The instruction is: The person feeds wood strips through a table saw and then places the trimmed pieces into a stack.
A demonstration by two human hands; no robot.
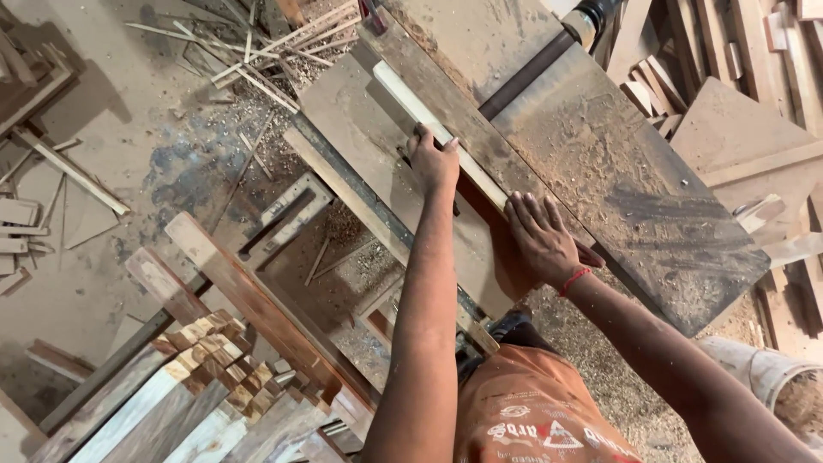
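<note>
Left hand (433, 161) presses down on a pale wooden strip (433, 129), fingers curled over its far edge. Right hand (540, 236) lies flat, fingers spread and extended, at the strip's near end. The strip runs diagonally along the dusty machine table (626, 189), against a raised fence (446, 94). Stacked wood pieces (214, 360) sit lower left; offcuts (257, 51) litter the floor.

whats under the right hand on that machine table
The right hand lies flat on a pale wooden strip against the fence. The strip's near end is covered by it.
</note>
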